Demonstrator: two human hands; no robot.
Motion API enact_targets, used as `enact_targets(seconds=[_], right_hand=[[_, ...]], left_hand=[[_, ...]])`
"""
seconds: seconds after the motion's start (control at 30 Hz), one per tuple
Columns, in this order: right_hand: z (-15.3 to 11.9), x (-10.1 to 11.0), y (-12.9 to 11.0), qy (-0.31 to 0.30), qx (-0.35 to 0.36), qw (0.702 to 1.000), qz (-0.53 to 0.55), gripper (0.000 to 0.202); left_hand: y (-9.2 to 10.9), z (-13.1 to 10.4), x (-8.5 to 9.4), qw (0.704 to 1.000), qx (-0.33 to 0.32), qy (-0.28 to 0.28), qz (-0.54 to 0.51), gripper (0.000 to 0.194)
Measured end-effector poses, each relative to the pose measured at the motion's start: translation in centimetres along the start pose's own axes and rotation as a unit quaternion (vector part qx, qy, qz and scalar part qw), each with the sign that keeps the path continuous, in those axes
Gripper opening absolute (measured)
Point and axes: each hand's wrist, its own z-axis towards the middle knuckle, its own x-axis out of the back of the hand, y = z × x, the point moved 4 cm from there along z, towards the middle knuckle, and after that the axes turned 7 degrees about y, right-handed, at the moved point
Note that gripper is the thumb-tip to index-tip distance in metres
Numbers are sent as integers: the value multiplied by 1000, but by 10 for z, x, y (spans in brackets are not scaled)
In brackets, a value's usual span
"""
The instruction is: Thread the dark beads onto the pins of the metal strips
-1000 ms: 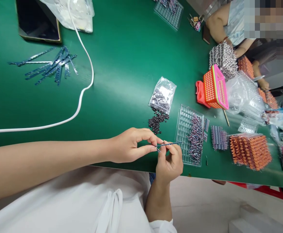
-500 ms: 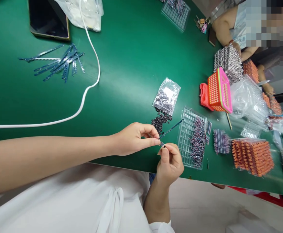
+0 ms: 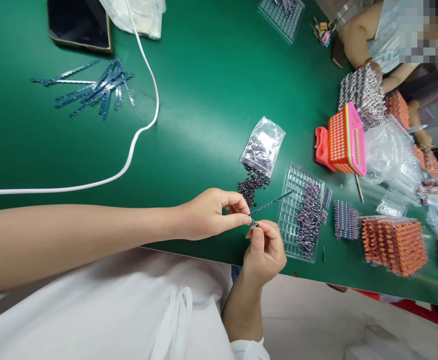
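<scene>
My left hand (image 3: 222, 215) pinches a thin dark-blue notched strip (image 3: 272, 203) between thumb and fingers. The strip's long free end points up and right, over the edge of a clear compartment tray. Just below, my right hand (image 3: 264, 252) is closed, thumb against index finger, at the strip's near end. A small dark bead shows at those fingertips, partly hidden. Above the hands lies a loose heap of black beads (image 3: 249, 189), spilling from a clear plastic bag (image 3: 264, 145). The clear tray (image 3: 291, 220) holds many thin purple-blue pieces (image 3: 309, 220) along its right side.
More blue strips (image 3: 104, 87) lie by a dark tablet-like device (image 3: 79, 25). A white cable (image 3: 132, 150) crosses the table. Rightward stand an orange-pink basket (image 3: 344, 140), a stack with orange pieces (image 3: 393, 245) and a purple-blue bundle (image 3: 346, 220). Another person's arm (image 3: 401, 77) is at upper right.
The table's contents sit slightly shifted in view, mostly rightward. The strip's free end has tilted a little lower toward the tray. Both hands keep their pinch.
</scene>
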Motion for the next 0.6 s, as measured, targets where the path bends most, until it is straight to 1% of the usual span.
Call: enact_targets(seconds=[0.2,0.4,0.6], right_hand=[[0,0,0,6,1,1000,22,5],[1,0,-1,-4,-10,1000,12,6],[1,0,0,4,-2,1000,29,4]], left_hand=[[1,-1,1,1000,-14,3,11,19],[2,-2,3,999,-30,8,18,17],[5,-2,3,998,-50,15,29,15]])
